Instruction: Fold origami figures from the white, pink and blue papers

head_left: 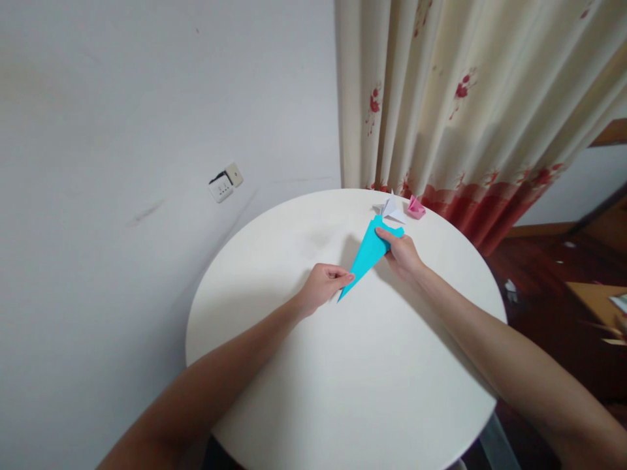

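now both hands pinch the blue paper (pixel 368 254) — left hand (pixel 321 287) near its tip, right hand (pixel 402 253) its wide end

A home room: flowered curtain (pixel 470 104) along the wall; round white table (pixel 343 391); wooden floor (pixel 548 307); wall socket (pixel 225 184).

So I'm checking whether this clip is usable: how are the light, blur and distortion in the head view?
Head view: soft, even light with no glare on the white table; faint shadows beside the left hand, right hand and blue folded paper; wide-angle bending leans the curtain and stretches the forearms; the right edge looks smeared.
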Motion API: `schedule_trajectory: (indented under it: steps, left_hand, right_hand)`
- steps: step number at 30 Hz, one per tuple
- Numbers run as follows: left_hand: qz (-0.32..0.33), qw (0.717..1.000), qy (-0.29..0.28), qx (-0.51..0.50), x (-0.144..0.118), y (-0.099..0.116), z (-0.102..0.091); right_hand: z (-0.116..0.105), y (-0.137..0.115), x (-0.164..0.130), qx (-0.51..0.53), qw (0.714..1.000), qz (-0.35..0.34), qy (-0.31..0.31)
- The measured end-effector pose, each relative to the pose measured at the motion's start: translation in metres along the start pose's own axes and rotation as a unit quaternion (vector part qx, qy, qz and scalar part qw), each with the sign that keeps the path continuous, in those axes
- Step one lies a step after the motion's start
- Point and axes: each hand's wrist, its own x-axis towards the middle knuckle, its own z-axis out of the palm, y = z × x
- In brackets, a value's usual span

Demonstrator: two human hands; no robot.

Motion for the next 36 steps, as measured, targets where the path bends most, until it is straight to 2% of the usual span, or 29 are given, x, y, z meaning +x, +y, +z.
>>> schedule_trajectory:
  steps: [3,5,7,9,13,16,19,22,31,36]
  left_hand:
    - [-0.002,1.000,-0.013,0.000,-0.002,-0.001,0.000]
    - [-0.004,1.000,-0.013,0.001,-0.002,-0.002,-0.001]
    - [0.000,1.000,0.003,-0.003,-0.002,-0.002,-0.002]
    - [0.011,0.999,0.032,-0.023,-0.001,-0.003,-0.003]
    - [0.029,0.993,0.084,-0.075,0.004,-0.005,-0.007]
    - [0.032,0.990,0.094,-0.098,0.008,-0.005,-0.007]
    - [0.029,0.989,0.084,-0.118,0.009,-0.004,-0.006]
    - [0.019,0.987,0.062,-0.146,0.009,-0.002,-0.004]
    - [-0.013,0.977,0.027,-0.210,0.006,0.007,-0.001]
    - [-0.069,0.961,-0.051,-0.264,0.004,0.013,-0.003]
  right_hand:
    - [-0.010,-0.006,0.012,0.001,1.000,-0.015,0.009]
    - [-0.019,-0.013,0.020,0.017,0.999,-0.030,0.036]
    - [-0.027,-0.019,0.027,0.040,0.997,-0.041,0.060]
    - [-0.031,-0.023,0.028,0.059,0.996,-0.039,0.056]
    - [-0.021,-0.014,0.014,0.054,0.999,0.001,-0.004]
    - [-0.002,0.003,-0.008,-0.016,0.995,0.048,-0.086]
    - [0.015,0.017,-0.029,-0.080,0.984,0.058,-0.151]
    - [0.023,0.022,-0.040,-0.102,0.981,0.042,-0.157]
    - [0.022,0.020,-0.043,-0.081,0.976,0.016,-0.203]
    - [0.023,0.023,-0.046,-0.067,0.975,0.024,-0.209]
